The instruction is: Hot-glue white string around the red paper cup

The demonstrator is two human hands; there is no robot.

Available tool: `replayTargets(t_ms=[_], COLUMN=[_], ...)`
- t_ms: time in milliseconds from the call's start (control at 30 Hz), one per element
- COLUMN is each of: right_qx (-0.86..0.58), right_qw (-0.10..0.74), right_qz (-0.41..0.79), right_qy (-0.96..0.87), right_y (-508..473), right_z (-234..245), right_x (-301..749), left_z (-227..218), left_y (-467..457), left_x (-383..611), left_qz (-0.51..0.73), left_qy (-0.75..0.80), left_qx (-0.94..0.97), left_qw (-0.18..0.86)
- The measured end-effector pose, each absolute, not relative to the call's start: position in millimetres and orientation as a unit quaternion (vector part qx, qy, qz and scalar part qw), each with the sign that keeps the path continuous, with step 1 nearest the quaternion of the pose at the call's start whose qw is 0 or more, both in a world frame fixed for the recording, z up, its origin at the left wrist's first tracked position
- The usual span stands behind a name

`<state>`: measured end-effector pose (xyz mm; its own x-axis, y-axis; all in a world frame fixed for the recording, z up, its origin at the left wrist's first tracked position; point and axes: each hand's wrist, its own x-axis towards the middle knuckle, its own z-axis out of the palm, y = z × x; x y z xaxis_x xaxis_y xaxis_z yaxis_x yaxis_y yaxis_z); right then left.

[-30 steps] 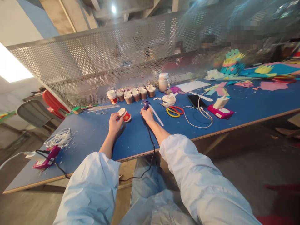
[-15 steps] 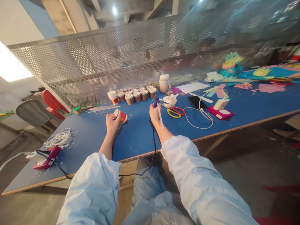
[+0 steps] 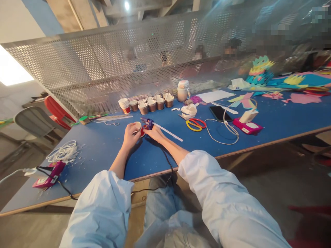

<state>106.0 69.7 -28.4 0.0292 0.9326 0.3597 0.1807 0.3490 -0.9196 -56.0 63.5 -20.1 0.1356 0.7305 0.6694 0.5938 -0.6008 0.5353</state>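
My left hand (image 3: 130, 135) is closed around a red and white paper cup (image 3: 142, 131), which it holds tilted above the blue table (image 3: 144, 158). Close by on the right, my right hand (image 3: 154, 133) grips a purple glue gun (image 3: 148, 123). A long whitish glue stick (image 3: 168, 131) pokes out of the gun's back end toward my forearm. The gun's nozzle points left, just past the cup; whether they touch I cannot tell. From the gun a black cord (image 3: 169, 162) runs down over the table's front edge.
Behind my hands stand several brown-wrapped cups (image 3: 151, 105) and a stack of paper cups (image 3: 124, 105). Scissors (image 3: 196, 124), a phone (image 3: 220, 113) and a pink power strip (image 3: 247, 126) lie to the right. Another power strip (image 3: 49, 175) sits at left. A perforated metal screen (image 3: 103, 65) closes off the back.
My right hand has moved left with the glue gun, turning it from upright to pointing left beside the cup. My left hand has brought the cup slightly right and turned its mouth upward.
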Motion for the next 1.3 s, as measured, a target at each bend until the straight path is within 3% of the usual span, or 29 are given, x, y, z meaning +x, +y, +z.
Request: replayTargets(t_ms=[200, 467, 767, 967, 1300], right_qx=[-0.505, -0.606, -0.626, -0.592, -0.46], right_qw=[0.575, 0.66, 0.599, 0.566, 0.546], right_qz=[0.327, 0.205, 0.173, 0.241, 0.477], right_qy=[-0.555, -0.394, -0.468, -0.52, -0.513], right_y=[78.2, 98.2, 77.2, 72.4, 69.1], right_z=[-30.5, -8.8, -11.4, -8.3, -12.2], right_x=[110.7, 173.5, 169.3, 160.0, 113.0], left_z=[-21.7, -15.1, -11.4, -11.7, -10.5], left_y=[65.2, 70.7, 66.6, 64.7, 52.2], left_x=[-60.2, -78.1, -84.0, -78.6, -66.4], left_qz=[0.498, 0.55, 0.565, 0.544, 0.541], left_qy=[0.456, 0.507, 0.539, 0.502, 0.459], left_qx=[0.735, 0.663, 0.624, 0.672, 0.699], left_qw=[0.067, 0.04, -0.007, 0.029, 0.09])
